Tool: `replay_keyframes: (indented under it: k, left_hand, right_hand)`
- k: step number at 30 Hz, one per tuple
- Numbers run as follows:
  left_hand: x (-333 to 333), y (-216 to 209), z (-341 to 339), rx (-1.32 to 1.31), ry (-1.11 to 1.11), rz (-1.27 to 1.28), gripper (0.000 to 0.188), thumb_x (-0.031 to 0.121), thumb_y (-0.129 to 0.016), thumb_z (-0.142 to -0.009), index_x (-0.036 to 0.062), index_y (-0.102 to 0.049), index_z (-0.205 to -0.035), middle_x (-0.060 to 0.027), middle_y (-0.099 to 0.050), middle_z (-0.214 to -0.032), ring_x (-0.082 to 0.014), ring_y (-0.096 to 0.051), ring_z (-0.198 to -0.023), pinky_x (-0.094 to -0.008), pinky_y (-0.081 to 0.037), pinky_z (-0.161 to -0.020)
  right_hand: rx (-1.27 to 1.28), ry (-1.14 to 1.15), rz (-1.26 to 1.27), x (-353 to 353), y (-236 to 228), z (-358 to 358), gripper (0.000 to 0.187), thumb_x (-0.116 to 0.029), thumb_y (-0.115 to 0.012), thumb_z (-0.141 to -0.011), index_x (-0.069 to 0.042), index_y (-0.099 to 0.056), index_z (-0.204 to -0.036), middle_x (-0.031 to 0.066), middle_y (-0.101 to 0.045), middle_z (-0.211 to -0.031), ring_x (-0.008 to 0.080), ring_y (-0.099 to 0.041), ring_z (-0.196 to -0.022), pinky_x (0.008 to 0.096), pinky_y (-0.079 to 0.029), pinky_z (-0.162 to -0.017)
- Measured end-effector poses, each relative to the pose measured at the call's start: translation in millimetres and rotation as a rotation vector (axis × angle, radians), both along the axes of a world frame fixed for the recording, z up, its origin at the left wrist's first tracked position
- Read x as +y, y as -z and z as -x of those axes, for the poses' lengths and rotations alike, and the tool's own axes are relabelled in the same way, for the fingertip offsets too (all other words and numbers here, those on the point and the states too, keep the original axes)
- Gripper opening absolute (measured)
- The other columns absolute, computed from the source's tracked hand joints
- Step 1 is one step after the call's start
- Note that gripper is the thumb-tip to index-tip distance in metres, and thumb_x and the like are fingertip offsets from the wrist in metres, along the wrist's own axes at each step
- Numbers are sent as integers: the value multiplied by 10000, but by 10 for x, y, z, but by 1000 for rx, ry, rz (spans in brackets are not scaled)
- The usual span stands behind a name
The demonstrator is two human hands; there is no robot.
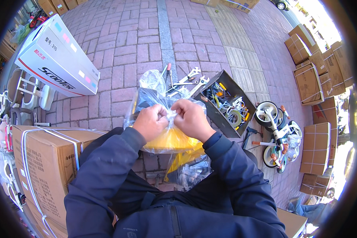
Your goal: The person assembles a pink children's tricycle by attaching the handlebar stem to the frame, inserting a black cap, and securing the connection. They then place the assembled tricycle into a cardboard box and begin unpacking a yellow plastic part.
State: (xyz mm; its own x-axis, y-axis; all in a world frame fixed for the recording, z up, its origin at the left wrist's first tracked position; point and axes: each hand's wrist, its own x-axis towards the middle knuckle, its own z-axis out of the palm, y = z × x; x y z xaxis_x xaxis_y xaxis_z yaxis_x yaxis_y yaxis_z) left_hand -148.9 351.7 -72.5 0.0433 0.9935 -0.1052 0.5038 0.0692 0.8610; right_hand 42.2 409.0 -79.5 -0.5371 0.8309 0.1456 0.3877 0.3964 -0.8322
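In front of my knees is a clear plastic bag (158, 146) with something yellow and something black inside. My left hand (152, 121) and my right hand (189, 119) both pinch its gathered neck, thumbs close together at the twisted film. The fingers of both hands are curled closed. Whether the neck is knotted or only bunched I cannot tell. Below it, between my legs, lies another clear bag (194, 173) with dark parts, next to yellow material (179, 162).
Right of the bag stands a dark metal toolbox (205, 104) with pliers, cables and tape. Wrenches (194, 73) lie beyond on the paving. A small white child's bike (274, 123) is at right. A tall scooter carton (63, 59) and a strapped cardboard box (47, 158) flank my left.
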Motion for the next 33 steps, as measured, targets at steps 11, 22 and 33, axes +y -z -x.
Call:
replay_keyframes:
  k: [11,22,33]
  left_hand:
    - [-26,-42,-39,-98,-24,18,179,120,-644,-844,-28,-627,-942,-193,-675,-794,-283,-658,-705,-385,-522,-692]
    - [-92,21,-76,-82,34,-66,130,87,-612,-873,-21,-603,-944,-121,-631,-761,-211,-600,-669,-361,-496,-655]
    - [-25,4,-30,-8,-27,-88,239,107,-663,-874,-6,-647,-1085,-157,-677,-780,-298,-690,-722,-387,-532,-694]
  right_hand:
    - [613,379,931,-38,-79,66,145,-46,-640,-854,42,-644,-970,-4,-632,-798,76,-590,-673,265,-473,-584]
    - [388,322,623,67,-30,-47,414,-315,-583,-1020,32,-642,-803,54,-616,-697,109,-566,-619,302,-453,-571]
    - [-221,-6,192,-78,-350,-210,307,-194,-813,-790,14,-682,-973,218,-697,-870,396,-691,-831,436,-532,-745]
